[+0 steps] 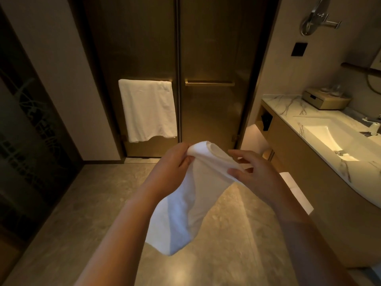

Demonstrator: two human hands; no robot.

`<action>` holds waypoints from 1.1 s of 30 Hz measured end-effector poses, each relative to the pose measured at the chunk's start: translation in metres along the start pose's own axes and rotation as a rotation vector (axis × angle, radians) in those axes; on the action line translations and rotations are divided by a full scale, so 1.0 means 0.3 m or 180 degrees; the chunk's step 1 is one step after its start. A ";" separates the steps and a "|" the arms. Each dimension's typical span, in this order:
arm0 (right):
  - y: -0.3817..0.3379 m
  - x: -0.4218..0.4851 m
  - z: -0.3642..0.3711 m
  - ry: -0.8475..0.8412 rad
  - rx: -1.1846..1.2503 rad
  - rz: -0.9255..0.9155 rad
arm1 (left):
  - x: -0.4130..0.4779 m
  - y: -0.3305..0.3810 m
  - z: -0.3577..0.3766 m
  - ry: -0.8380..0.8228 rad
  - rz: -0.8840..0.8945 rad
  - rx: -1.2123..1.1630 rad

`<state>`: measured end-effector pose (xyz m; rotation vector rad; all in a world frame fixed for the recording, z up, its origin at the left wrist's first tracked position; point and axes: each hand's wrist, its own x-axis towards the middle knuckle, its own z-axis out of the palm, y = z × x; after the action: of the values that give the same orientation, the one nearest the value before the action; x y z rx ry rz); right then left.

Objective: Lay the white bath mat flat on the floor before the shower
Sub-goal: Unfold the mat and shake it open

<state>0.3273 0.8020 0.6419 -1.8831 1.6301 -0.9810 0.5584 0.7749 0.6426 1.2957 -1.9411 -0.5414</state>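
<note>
The white bath mat (185,205) hangs folded in the air in front of me, its lower end well above the floor. My left hand (172,168) pinches its top left corner between thumb and fingers. My right hand (251,172) holds the top right edge, thumb under the cloth and fingers spread above it. Beyond my hands stand the dark glass shower doors (208,112), closed, with the tiled floor (115,186) in front of them.
A white towel (147,110) hangs on the left door's bar. A marble vanity (292,112) with a lit sink (329,137) runs along the right. A dark patterned glass panel (26,129) lines the left side. A wooden box (325,99) sits on the counter.
</note>
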 end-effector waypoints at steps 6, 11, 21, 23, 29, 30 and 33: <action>-0.027 0.033 0.001 -0.0174 0.0015 -0.0210 | -0.017 0.001 -0.053 -0.0257 0.0028 -0.0029; -0.033 0.042 0.013 -0.0313 -0.0102 -0.0209 | -0.020 -0.009 -0.063 -0.0301 -0.0026 -0.0091; -0.078 0.031 0.038 -0.0523 -0.0350 -0.0034 | 0.003 -0.075 -0.024 0.0046 -0.0202 -0.0035; -0.090 0.029 0.061 -0.0590 -0.0359 0.0041 | 0.010 -0.089 -0.012 0.0470 -0.0138 0.0281; -0.103 0.017 0.168 -0.0532 -0.0254 0.0193 | -0.030 -0.081 0.046 0.0469 -0.0729 0.0180; -0.106 0.019 0.180 -0.0485 -0.0218 0.0215 | -0.051 -0.078 0.065 0.0275 -0.0676 0.0122; -0.113 0.026 0.203 -0.0366 -0.0045 0.0377 | -0.112 -0.067 0.102 0.0059 -0.0608 -0.0244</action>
<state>0.3961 0.7943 0.6298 -1.7948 1.6635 -0.7999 0.5549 0.7959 0.5977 1.4403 -1.7741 -0.6886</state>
